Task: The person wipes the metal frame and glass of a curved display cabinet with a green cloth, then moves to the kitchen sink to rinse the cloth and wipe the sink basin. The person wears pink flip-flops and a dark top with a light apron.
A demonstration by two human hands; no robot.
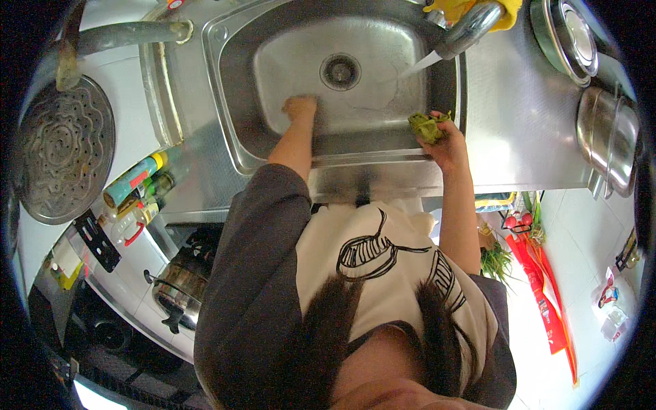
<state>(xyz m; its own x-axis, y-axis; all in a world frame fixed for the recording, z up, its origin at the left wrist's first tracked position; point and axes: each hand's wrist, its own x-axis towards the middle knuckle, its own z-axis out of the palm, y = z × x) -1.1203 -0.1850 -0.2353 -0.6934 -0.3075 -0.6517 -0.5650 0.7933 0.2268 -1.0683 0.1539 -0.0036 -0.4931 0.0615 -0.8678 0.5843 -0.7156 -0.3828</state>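
My right hand point(447, 146) grips a crumpled green cloth point(428, 128) over the near right edge of the stainless steel sink point(241, 133). Blurred and low in the basin's left part is my left hand point(301, 106); its fingers point down and I cannot make out whether they are curled shut. Nothing shows in it. From the chrome faucet point(469, 33) at the upper right, a stream of water point(420, 65) runs into the basin. The round drain strainer point(341, 72) sits beyond my left hand.
A yellow cloth point(507, 13) hangs over the faucet. Metal basins point(558, 41) and a steel pan point(607, 138) stand at the counter's right side. Several bottles point(136, 177) stand on the left, near a perforated steamer plate point(66, 148). A steel pot point(179, 289) sits behind at left.
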